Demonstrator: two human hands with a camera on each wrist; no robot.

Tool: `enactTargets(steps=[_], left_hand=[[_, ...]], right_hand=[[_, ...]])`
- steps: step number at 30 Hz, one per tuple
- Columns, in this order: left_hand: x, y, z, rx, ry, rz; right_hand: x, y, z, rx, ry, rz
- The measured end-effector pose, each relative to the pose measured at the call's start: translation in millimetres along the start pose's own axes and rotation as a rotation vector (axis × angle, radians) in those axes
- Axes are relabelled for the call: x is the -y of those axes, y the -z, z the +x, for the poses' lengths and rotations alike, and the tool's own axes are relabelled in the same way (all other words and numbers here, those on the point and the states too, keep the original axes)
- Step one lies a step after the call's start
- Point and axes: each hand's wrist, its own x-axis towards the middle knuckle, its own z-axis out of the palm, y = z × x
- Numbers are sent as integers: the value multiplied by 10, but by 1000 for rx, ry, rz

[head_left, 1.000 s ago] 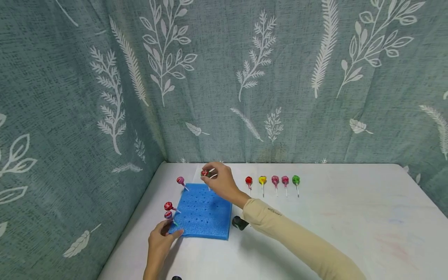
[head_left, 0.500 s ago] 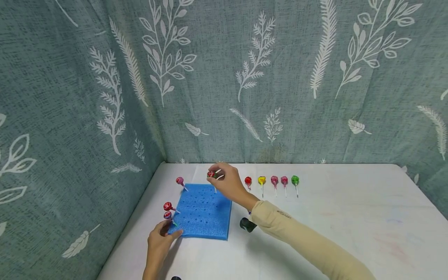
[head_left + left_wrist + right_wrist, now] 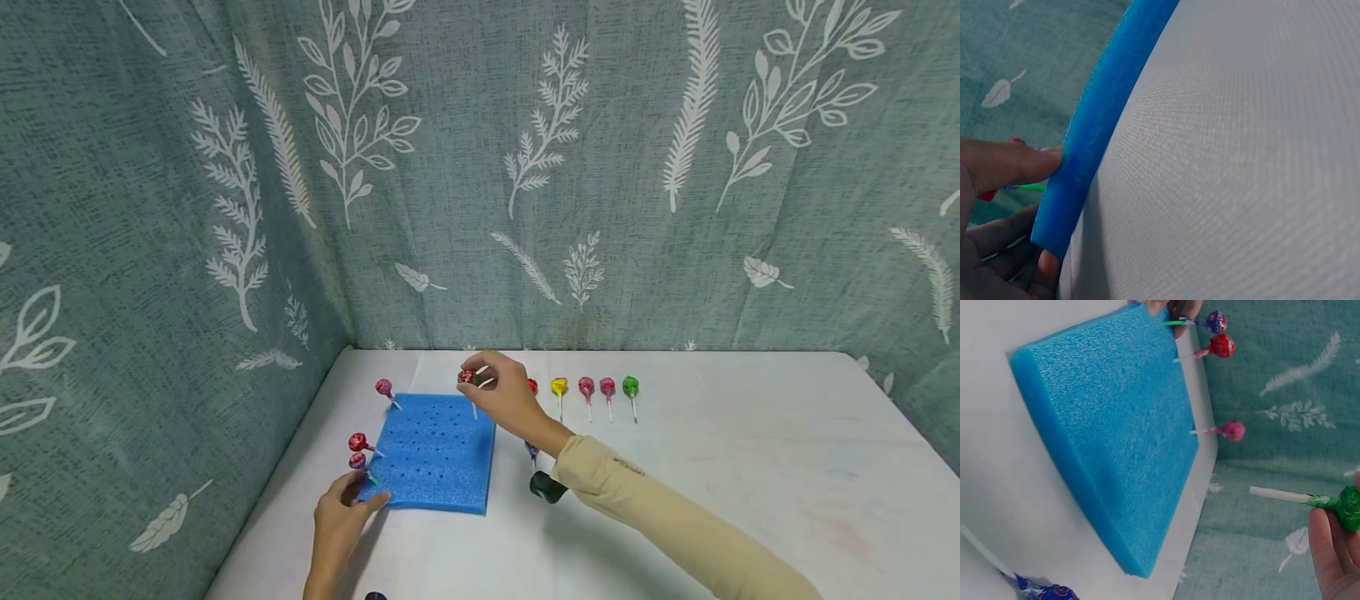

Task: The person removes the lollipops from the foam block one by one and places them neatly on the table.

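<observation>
My left hand (image 3: 341, 517) grips the near left corner of a blue foam pad (image 3: 435, 458); in the left wrist view the thumb lies on the foam (image 3: 1104, 106) with fingers below it. My right hand (image 3: 506, 400) pinches a red-and-green lollipop (image 3: 467, 377) by its candy head, stick pointing down over the pad's far right part. In the right wrist view that lollipop (image 3: 1350, 509) shows its green side and bare white stick end. Along the pad's left edge stand a pink lollipop (image 3: 384, 387), a red lollipop (image 3: 357, 442) and a purple-red lollipop (image 3: 357, 461) with a green stick.
To the right of the pad lie a yellow lollipop (image 3: 559, 386), two pink ones, a green lollipop (image 3: 631, 386) and a red one half hidden by the right hand. A purple lollipop (image 3: 1047, 590) lies beside the pad. Patterned curtain (image 3: 450, 208) walls enclose the white table (image 3: 750, 458).
My right hand has moved rightward over the pad's far side, carrying the lollipop toward the far right corner. The left hand keeps its grip on the near left corner.
</observation>
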Motion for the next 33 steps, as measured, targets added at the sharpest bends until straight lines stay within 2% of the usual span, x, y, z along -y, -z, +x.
enactTargets(steps=[24,33], left_hand=[[-19,6,-18,15,20,-9],[-12,14,-16,17,0,-3]], right_hand=[[-63,225,-155,7,-37,-5],[248,335,-266,6,-89,-10]])
